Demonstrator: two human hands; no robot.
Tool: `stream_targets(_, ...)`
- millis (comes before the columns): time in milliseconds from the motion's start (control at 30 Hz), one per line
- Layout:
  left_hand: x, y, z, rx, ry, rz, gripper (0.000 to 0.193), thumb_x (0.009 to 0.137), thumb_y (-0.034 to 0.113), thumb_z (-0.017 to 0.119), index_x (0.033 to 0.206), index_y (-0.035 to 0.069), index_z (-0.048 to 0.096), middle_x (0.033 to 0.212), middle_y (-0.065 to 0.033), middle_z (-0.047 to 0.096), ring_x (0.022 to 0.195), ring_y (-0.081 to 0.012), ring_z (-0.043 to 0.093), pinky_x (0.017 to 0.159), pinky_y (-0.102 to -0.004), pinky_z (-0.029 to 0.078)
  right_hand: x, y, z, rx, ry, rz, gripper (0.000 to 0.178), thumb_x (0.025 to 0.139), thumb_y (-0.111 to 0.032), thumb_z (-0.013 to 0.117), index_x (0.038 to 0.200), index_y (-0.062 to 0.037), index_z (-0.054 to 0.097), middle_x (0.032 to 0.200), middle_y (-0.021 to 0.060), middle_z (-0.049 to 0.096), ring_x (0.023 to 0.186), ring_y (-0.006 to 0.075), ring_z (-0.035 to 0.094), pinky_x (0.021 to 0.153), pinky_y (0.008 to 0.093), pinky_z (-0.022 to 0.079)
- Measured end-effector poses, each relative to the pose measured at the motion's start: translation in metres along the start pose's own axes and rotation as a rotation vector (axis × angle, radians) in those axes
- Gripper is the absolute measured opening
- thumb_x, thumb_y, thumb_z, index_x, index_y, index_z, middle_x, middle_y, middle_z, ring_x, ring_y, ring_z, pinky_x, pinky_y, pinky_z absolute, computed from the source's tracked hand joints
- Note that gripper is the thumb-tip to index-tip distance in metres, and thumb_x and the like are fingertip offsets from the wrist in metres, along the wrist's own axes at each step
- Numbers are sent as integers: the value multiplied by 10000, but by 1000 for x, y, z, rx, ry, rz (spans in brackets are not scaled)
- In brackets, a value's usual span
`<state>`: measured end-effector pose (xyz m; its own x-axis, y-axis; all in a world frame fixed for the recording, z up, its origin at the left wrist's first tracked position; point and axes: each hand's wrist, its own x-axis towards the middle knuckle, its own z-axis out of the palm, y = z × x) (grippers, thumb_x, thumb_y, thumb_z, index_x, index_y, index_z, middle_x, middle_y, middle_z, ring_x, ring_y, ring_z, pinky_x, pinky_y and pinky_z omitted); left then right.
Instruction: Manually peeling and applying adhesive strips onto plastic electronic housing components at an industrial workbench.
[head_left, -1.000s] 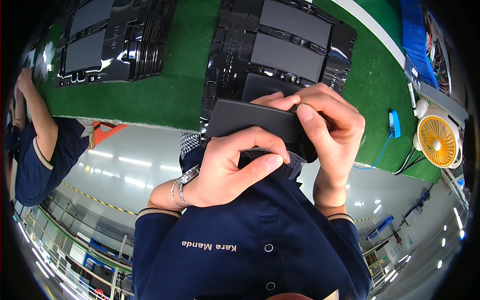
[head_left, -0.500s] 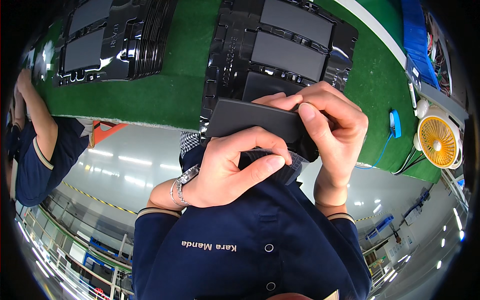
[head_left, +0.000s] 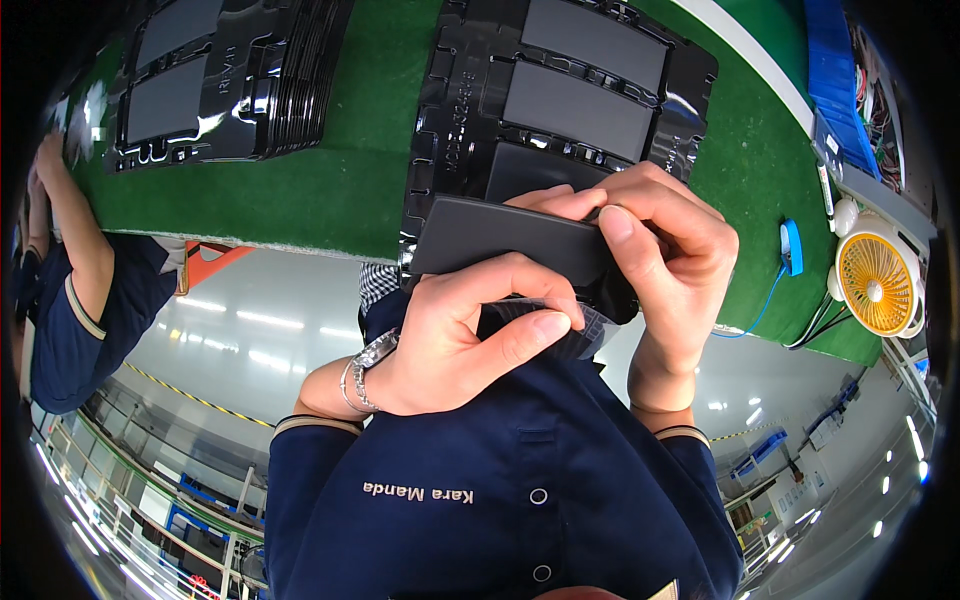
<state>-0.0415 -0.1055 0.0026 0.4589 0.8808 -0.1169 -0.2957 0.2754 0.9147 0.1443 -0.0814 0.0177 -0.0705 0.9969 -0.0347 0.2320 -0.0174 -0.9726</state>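
Observation:
A flat dark grey rectangular panel (head_left: pixel 505 238) is held tilted over the near end of a black plastic tray (head_left: pixel 455 130). My left hand (head_left: pixel 455 335) is closed at its near edge, index finger and thumb curled towards each other. Its other fingers are hidden under the palm. My right hand (head_left: pixel 670 250) pinches the panel's right corner between thumb and index finger, with more fingertips behind the far edge. Beside my left thumb tip hangs a dark see-through film (head_left: pixel 592 335) with a printed pattern; what holds it is hidden. Similar panels (head_left: pixel 578 108) lie in the tray's recesses.
At the far left, a stack of black trays (head_left: pixel 230 90) stands on the green table (head_left: pixel 365 190). A yellow and white fan (head_left: pixel 875 275), a blue clip-like piece (head_left: pixel 791 247) on a cord and a blue bin (head_left: pixel 835 90) are at the right. Another person (head_left: pixel 85 300) works at left.
My right hand has shifted very slightly to the right at the panel's corner. My left hand and the panel stay almost where they were.

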Motion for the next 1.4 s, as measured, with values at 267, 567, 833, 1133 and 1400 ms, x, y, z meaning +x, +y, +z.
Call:
stream_targets(267, 0, 0, 0, 20, 3, 19, 59, 869, 64, 653, 893, 13, 667, 1300, -212, 566, 1330, -312, 426, 1000, -376, 408, 0, 0, 1, -5, -6, -1, 45, 813, 10, 650, 789, 47, 659, 741, 71, 621, 648, 112, 563, 538, 231, 417)
stream_targets(567, 0, 0, 0, 19, 5, 18, 69, 869, 76, 654, 897, 15, 669, 1303, -214, 565, 1328, -314, 429, 996, -375, 409, 1, 0, 0, 6, -2, -11, 46, 806, 12, 645, 782, 48, 659, 737, 69, 619, 644, 111, 562, 530, 230, 410)
stream_targets(833, 0, 0, -1, 36, -4, 14, 73, 868, 81, 655, 897, 16, 671, 1311, -217, 559, 1323, -316, 435, 996, -375, 409, 0, -1, 1, -15, 5, 10, 38, 804, 14, 649, 783, 42, 664, 736, 65, 622, 641, 108, 564, 521, 228, 407)
stream_targets(1133, 0, 0, 0, 40, 14, 28, 58, 861, 68, 658, 884, 17, 672, 1297, -222, 566, 1318, -313, 444, 975, -370, 427, 2, -6, 2, -47, 2, 16, 30, 804, 21, 653, 788, 42, 667, 741, 68, 626, 640, 108, 565, 516, 231, 412)
stream_targets(1400, -2, -4, -1, 41, 55, 8, 50, 851, 46, 655, 885, 14, 672, 1347, -234, 525, 1341, -316, 415, 1025, -372, 386, -1, 2, 4, -395, 138, -80, 145, 763, -65, 757, 844, 8, 661, 722, 51, 612, 610, 109, 552, 526, 237, 420)
